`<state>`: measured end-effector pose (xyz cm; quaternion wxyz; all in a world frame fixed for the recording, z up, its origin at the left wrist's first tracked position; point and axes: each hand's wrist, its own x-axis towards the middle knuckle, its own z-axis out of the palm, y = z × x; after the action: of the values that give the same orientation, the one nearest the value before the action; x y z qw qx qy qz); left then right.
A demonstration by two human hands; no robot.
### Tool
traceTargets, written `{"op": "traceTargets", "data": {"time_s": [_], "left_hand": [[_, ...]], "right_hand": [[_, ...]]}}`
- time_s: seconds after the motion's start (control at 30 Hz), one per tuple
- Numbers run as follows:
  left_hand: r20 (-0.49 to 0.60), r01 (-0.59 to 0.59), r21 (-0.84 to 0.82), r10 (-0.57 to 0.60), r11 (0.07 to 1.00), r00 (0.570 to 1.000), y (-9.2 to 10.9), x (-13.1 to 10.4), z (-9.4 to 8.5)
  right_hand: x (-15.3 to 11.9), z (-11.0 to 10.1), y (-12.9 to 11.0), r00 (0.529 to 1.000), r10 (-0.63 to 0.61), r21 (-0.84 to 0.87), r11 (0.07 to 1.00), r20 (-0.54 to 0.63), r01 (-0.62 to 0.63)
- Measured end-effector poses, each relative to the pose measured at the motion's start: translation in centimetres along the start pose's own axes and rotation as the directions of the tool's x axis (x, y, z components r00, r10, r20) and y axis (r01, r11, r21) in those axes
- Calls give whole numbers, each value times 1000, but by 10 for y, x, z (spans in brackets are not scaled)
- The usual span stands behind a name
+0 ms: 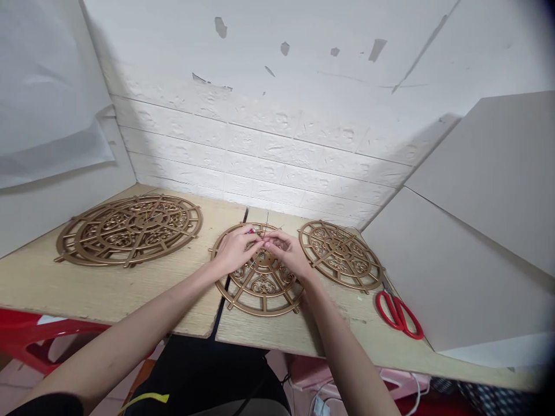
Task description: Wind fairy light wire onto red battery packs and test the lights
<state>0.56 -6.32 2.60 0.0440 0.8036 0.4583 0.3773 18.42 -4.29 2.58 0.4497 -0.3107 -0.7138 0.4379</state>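
A round, gold-brown openwork ornament [263, 286] with scrollwork and spokes lies flat on the table in front of me. Over its centre, my left hand [236, 249] and my right hand [289, 252] meet with fingertips pinched. A thin dark wire [267, 219] sticks up from between them, and other fine strands show around the hub. Something small, red and blue [251, 231] peeks out by the left fingers; its kind is unclear. The fingers hide part of the hub.
Overlapping similar ornaments [125, 263] lie at left, another group [340, 254] at right. Red-handled scissors [399, 315] rest near the right panel [481, 277]. A dark gap [215, 315] splits the tabletop [182, 294]. A white brick-patterned wall [260, 156] stands behind.
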Motion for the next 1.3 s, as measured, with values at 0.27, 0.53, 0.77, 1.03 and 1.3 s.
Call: {"op": "traceTargets", "data": {"time_s": [0.27,0.53,0.77,1.03,1.3], "left_hand": [[52,-23,51,20,998,998,2,0,0],[44,-36,10,35,999,998,2,0,-1],[46,-35,-35,37,999,998,-1,0,1],[39,-53,-56,55,997,998,1,-1,1],[21,-61,-85,63,994,998,-1,0,2]], "right_hand": [[0,9,1,995,34,106,994,-90,-25],[1,7,-2,981,93,218,975,-171,-54],[2,7,-2,979,88,241,970,-183,-42],[1,7,-4,980,127,367,928,-151,-64],[1,6,-7,977,137,389,919,-161,-65]]}}
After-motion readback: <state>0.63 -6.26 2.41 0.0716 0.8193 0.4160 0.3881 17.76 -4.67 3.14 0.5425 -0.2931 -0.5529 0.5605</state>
